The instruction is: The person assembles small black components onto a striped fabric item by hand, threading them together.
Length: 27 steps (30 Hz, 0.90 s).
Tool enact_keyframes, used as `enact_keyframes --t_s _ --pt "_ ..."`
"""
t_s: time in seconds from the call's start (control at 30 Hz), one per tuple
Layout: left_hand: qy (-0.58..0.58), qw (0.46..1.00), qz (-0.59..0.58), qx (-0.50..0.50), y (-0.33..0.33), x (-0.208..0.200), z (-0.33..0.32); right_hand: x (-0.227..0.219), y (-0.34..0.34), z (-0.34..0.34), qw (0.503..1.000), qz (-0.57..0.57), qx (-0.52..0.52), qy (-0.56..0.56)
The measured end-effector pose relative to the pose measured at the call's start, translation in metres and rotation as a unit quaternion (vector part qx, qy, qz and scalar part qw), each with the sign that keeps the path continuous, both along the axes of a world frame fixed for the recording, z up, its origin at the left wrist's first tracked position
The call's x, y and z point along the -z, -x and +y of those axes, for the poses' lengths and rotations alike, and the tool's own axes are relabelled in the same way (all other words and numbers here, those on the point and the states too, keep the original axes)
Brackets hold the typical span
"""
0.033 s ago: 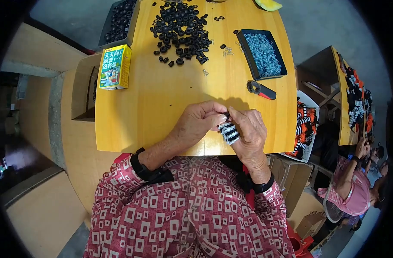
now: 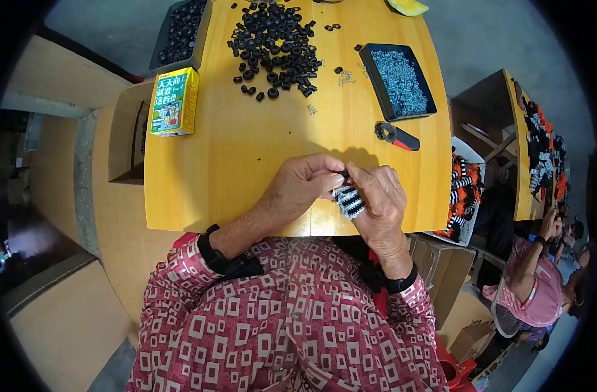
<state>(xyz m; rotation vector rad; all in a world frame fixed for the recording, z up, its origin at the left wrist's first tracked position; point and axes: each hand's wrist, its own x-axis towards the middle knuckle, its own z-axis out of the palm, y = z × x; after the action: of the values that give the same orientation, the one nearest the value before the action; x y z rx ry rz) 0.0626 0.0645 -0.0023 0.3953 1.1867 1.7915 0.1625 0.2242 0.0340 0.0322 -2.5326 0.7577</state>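
Unmoved fingers (image 2: 321,161), tray (image 2: 379,85) of grey pieces (image 2: 403,85)

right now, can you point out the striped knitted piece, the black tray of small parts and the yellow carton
Striped knitted piece (image 2: 349,202), head view: its striped middle.
Black tray (image 2: 377,85), head view: its left wall.
Yellow carton (image 2: 174,103), head view: its front face.

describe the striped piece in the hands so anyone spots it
Over the yellow table, close to its near edge, the left hand and right hand meet. Between them is a small black and white striped piece. Unlike the striped items in the white box at right, it is held in these hands.
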Motion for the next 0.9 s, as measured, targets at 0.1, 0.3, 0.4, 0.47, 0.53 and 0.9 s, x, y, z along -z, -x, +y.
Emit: enact_keyframes --t_s 0.1,0.3,0.4,0.47,0.53,0.9 --pt "-0.008 0.999 -0.037 0.006 -0.001 -0.001 0.002 -0.015 0.0 0.008 0.999 -0.034 -0.025 -0.02" --pt "-0.02 0.997 -0.07 0.019 -0.003 -0.007 0.004 -0.023 0.004 0.025 0.987 -0.079 -0.097 0.105" --pt "-0.004 0.999 -0.05 0.017 -0.003 -0.009 0.003 -0.027 0.004 0.026 0.991 -0.07 -0.096 0.059" --pt "-0.009 0.999 -0.05 0.011 -0.004 -0.008 0.004 -0.027 0.003 0.026 0.993 -0.065 -0.098 0.028" --pt "-0.014 0.999 -0.05 0.005 -0.006 -0.008 0.004 -0.027 0.0 0.026 0.993 -0.067 -0.091 0.019" --pt "0.02 1.0 0.018 -0.003 -0.01 -0.01 0.006 -0.026 -0.005 0.016 0.996 -0.044 -0.068 -0.035"
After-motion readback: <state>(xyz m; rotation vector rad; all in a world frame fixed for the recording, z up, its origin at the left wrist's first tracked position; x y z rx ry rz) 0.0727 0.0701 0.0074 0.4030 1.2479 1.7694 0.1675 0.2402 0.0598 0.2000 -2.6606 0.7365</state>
